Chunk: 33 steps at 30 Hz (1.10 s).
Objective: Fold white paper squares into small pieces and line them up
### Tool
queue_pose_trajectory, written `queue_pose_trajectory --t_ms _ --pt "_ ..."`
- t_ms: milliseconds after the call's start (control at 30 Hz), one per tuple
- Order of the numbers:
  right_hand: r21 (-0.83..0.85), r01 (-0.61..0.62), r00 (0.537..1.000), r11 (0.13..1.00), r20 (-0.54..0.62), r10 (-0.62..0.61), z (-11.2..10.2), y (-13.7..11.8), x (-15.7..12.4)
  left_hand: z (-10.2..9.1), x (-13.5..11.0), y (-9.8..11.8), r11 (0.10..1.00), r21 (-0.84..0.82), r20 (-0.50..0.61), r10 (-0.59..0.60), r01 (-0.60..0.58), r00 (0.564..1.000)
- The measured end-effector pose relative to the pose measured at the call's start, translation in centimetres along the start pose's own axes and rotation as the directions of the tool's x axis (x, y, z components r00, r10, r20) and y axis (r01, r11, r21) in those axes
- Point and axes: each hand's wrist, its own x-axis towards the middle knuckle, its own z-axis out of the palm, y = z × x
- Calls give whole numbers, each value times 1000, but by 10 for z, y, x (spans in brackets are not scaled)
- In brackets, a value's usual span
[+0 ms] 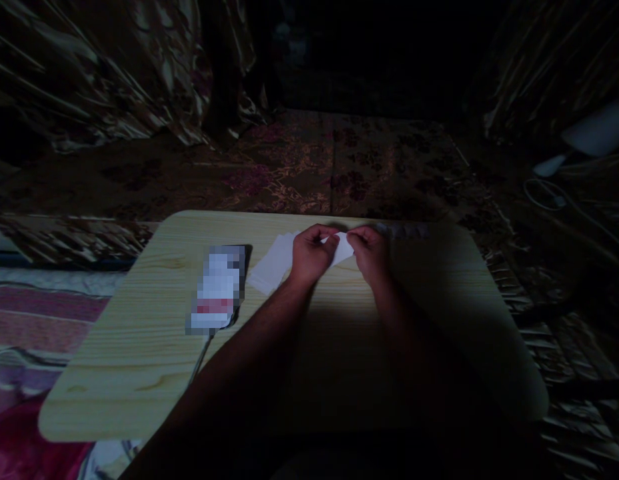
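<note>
A: Where are the person's two hands?

B: Both are over the far half of the desk [139, 373], close together. The left hand [308, 259] and the right hand [373, 257] meet at a piece of white paper [342, 248], which lies between them.

A: How do the fingers stand?

B: On the left, thumb and forefinger are closed in a pinch on one side of the paper. On the right, the fingers are likewise nipped together on its other side. Neither hand is spread; the paper is the only thing seen in their hold.

A: And around them?

B: Just beside the left hand, more white sheets [270, 268] lie overlapping on the desk, partly hidden behind that hand. Farther left is a phone [216, 283], its surface blurred into blocks, with a cable [200, 359] running from its near end towards the person. Near the right hand, at the far edge, is a row of small pale things [409, 231], too dim to identify.

A: Anything beyond the desk?

B: A dark flowered cloth [289, 167] spreads behind it, draped curtains [164, 53] hang at the back, and a striped cover [44, 313] shows at the left.
</note>
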Motion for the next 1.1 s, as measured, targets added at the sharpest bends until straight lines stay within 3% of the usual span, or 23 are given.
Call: queue_pose_trajectory --t_ms 233,500,600,800,1000,1100 --pt "11 -26 1000 1000 7 26 -1 -7 -1 -2 2 1 1000 22 -75 -11 12 997" --pt "-24 2 999 1000 42 -1 0 -4 -2 -1 1 5 998 -4 -26 -62 62 998" --pt "0 -16 999 1000 49 16 1 -5 -2 -1 2 7 998 3 -55 -64 65 996" --pt "4 7 992 1000 124 -8 2 -5 -4 -3 6 3 992 -101 -112 -82 71 990" --pt "58 3 1000 998 19 -4 0 -3 -1 -3 4 6 978 -143 -41 -160 153 986" --pt "60 14 1000 998 -19 -13 -2 -1 1 -3 3 8 983 -118 5 -138 138 990"
